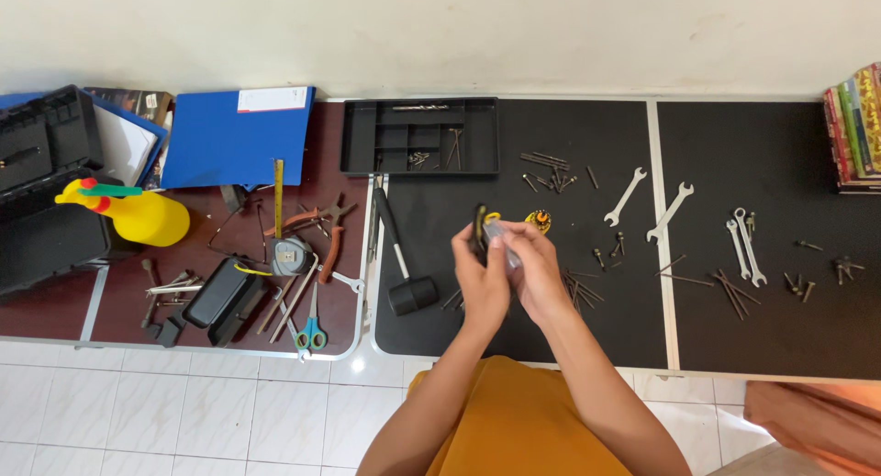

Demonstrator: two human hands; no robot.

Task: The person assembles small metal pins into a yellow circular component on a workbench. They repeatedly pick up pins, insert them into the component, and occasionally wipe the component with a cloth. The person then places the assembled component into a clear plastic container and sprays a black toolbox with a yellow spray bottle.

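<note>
1. Left hand (479,279) raised over the tabletop (551,329) near its front edge, fingers clamped on a black-and-yellow tool (479,228) held upright.
2. Right hand (535,274) touching the left, fingers closed on a small clear piece (500,233) beside the tool's top.
3. Black mallet (404,274) lies just left of the hands.
4. Black tray (420,136) at the back edge.
5. Wrenches (647,201) and nails (578,288) to the right.
</note>
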